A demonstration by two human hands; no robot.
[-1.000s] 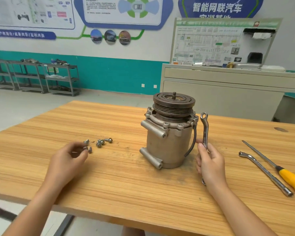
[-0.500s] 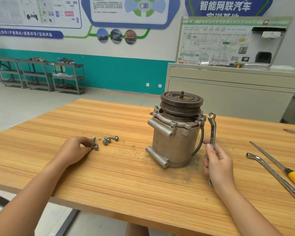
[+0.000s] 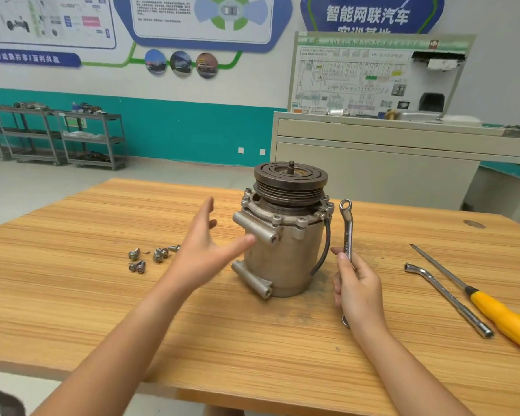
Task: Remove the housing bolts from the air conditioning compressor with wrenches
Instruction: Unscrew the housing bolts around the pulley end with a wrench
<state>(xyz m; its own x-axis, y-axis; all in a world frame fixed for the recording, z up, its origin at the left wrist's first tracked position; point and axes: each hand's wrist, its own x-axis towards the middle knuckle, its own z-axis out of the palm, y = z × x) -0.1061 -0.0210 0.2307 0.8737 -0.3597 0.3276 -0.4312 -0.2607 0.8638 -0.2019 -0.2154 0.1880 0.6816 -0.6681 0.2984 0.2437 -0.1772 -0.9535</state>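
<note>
— Where does the compressor (image 3: 282,253) stand?
— Upright on the table (image 3: 102,310), loose bolts (image 3: 150,259) to its left.
— The hands?
— Left hand (image 3: 204,253) spread, empty, just beside it; right hand (image 3: 357,285) grips a wrench (image 3: 347,226) at its right.

A yellow-handled screwdriver (image 3: 494,310) is lying near the wooden table's (image 3: 252,340) right edge, tip pointing away. Behind the table on the right, a beige cabinet (image 3: 373,169) is standing, a wiring-diagram board (image 3: 357,79) propped on top. Beyond the table's left corner, grey metal racks (image 3: 90,139) are lining the teal-banded wall, with blue posters (image 3: 201,22) hanging above.
</note>
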